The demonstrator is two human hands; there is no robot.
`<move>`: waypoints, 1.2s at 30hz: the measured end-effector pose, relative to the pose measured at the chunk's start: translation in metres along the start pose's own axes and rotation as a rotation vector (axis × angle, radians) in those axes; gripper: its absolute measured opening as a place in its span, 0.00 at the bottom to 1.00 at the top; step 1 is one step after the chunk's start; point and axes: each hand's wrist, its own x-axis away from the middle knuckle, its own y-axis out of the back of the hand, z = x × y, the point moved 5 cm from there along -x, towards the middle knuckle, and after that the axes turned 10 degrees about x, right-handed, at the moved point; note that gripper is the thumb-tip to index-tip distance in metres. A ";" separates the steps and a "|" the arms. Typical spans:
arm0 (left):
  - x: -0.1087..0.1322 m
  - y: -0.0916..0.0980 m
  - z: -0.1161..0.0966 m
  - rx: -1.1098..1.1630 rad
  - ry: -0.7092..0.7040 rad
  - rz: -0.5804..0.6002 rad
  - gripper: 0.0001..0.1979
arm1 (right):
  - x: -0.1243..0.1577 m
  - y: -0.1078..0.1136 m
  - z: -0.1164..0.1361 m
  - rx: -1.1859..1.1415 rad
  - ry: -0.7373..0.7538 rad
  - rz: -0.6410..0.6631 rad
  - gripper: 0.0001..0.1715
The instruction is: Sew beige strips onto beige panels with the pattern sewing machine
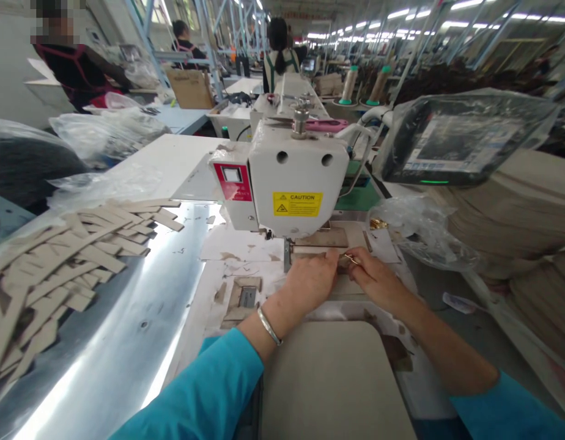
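Under the head of a white sewing machine [298, 174], my two hands meet over a beige fabric piece [310, 249]. My left hand [312, 278], with a silver bracelet at the wrist, is closed, its fingers bent down; what they pinch is hidden. Close beside it, my right hand [369, 275] pinches a thin gold-coloured metal piece [351, 260] between thumb and fingers. A smooth beige panel [332, 379] lies nearest to me, below both hands. Left of my hands is a small beige frame-shaped piece [241, 299] with a rectangular opening.
Many beige strips [81, 263] are heaped on the shiny metal table [140, 342] at left. A plastic-wrapped control screen [461, 140] hangs at right, above stacked beige material [521, 214]. Gold-coloured metal bits [378, 224] lie behind my right hand. Several people work farther back.
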 end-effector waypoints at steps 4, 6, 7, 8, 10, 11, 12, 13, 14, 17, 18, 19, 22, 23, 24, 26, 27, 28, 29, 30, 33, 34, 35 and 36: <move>-0.004 -0.001 -0.005 -0.018 -0.014 -0.021 0.06 | 0.003 -0.004 0.012 0.081 0.097 -0.001 0.20; -0.008 -0.003 -0.006 -0.030 0.012 -0.056 0.07 | 0.000 -0.004 0.011 0.029 0.083 -0.002 0.19; -0.009 -0.005 -0.005 -0.038 0.018 -0.079 0.07 | -0.005 -0.003 0.009 -0.015 0.072 0.000 0.17; -0.011 -0.007 -0.005 -0.042 0.005 -0.099 0.08 | -0.010 -0.002 0.005 -0.056 0.068 0.011 0.16; -0.011 -0.014 -0.004 -0.031 -0.048 -0.126 0.12 | -0.024 0.001 -0.005 -0.095 0.062 0.049 0.16; -0.010 -0.018 -0.001 -0.018 -0.058 -0.131 0.15 | -0.032 0.002 -0.011 -0.096 0.044 0.067 0.17; -0.009 -0.023 0.002 -0.006 -0.053 -0.126 0.21 | -0.039 0.004 -0.018 -0.089 0.015 0.088 0.18; -0.007 -0.027 0.005 0.003 -0.035 -0.112 0.26 | -0.045 0.004 -0.024 -0.083 -0.023 0.114 0.20; -0.006 -0.030 0.008 0.008 -0.012 -0.089 0.31 | -0.051 0.005 -0.029 -0.078 -0.067 0.139 0.21; -0.005 -0.038 0.013 0.009 0.006 0.004 0.36 | -0.059 0.006 -0.039 -0.060 -0.182 0.194 0.21; -0.006 -0.038 0.014 0.010 -0.004 0.022 0.36 | -0.061 0.006 -0.041 -0.054 -0.213 0.203 0.20; -0.009 -0.039 0.013 0.009 -0.012 0.031 0.36 | -0.062 0.007 -0.043 -0.047 -0.238 0.205 0.19; -0.016 -0.038 0.013 -0.004 -0.034 0.040 0.36 | -0.064 0.008 -0.047 -0.036 -0.268 0.210 0.17; -0.018 -0.038 0.013 -0.009 -0.042 0.043 0.37 | -0.065 0.008 -0.048 -0.035 -0.266 0.212 0.17; -0.020 -0.038 0.013 -0.015 -0.049 0.045 0.37 | -0.065 0.007 -0.049 -0.035 -0.262 0.218 0.16; -0.021 -0.039 0.013 -0.024 -0.064 0.041 0.37 | -0.066 0.006 -0.050 -0.034 -0.262 0.225 0.16; -0.021 -0.038 0.013 -0.028 -0.072 0.037 0.37 | -0.067 0.005 -0.050 -0.039 -0.264 0.231 0.16; -0.020 -0.038 0.014 -0.032 -0.077 0.033 0.38 | -0.067 0.005 -0.049 -0.044 -0.269 0.232 0.16; -0.020 -0.039 0.014 -0.034 -0.081 0.032 0.38 | -0.067 0.005 -0.048 -0.046 -0.273 0.231 0.16; -0.020 -0.039 0.015 -0.035 -0.085 0.034 0.38 | -0.067 0.005 -0.048 -0.042 -0.275 0.223 0.17; -0.020 -0.039 0.016 -0.030 -0.089 0.038 0.38 | -0.067 0.004 -0.048 -0.012 -0.261 0.193 0.16; -0.019 -0.038 0.016 -0.029 -0.089 0.033 0.38 | -0.067 0.004 -0.049 -0.007 -0.250 0.180 0.16; -0.018 -0.037 0.017 -0.027 -0.082 0.026 0.38 | -0.067 0.003 -0.050 -0.009 -0.239 0.171 0.16; -0.016 -0.036 0.018 -0.025 -0.069 0.023 0.38 | -0.067 0.002 -0.052 -0.015 -0.231 0.165 0.17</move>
